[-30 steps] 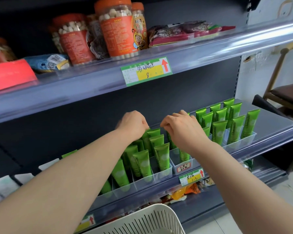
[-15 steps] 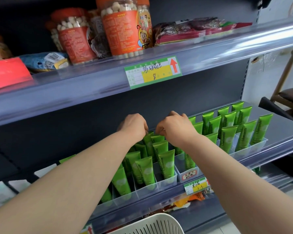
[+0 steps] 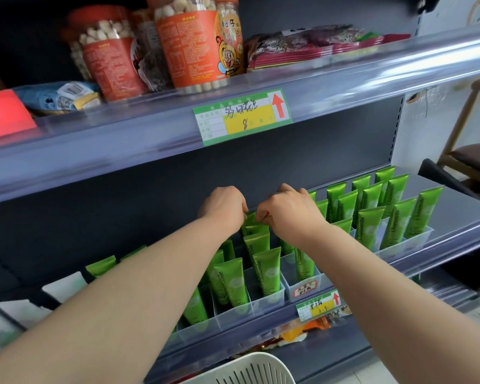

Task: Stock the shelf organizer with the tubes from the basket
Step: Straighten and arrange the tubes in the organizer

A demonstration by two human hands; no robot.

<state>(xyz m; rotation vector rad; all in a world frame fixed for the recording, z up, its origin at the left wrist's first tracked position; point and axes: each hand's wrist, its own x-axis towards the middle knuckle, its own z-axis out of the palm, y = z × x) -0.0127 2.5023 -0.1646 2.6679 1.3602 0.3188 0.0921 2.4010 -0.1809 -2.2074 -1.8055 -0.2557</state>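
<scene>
Chamomile tubes (image 3: 266, 270) | standing in rows in clear shelf organizer (image 3: 269, 300), most slots filled | my left hand (image 3: 225, 206) and right hand (image 3: 291, 209) both pinch crimped top of rear tube (image 3: 250, 218) | basket (image 3: 250, 367) below, contents hidden | I judge stocking well advanced, remainder unknown

Left hand (image 3: 225, 206) and right hand (image 3: 291, 212) curl over the back tubes (image 3: 257, 241) mid-frame, knuckles up, and the grip underneath is hidden. The forearm (image 3: 122, 300) covers more tubes lower left. Basket (image 3: 250, 370) is chopped by the bottom edge, jars (image 3: 189, 45) by the top. The writing on the lower label (image 3: 319, 304) is too small to read.
</scene>
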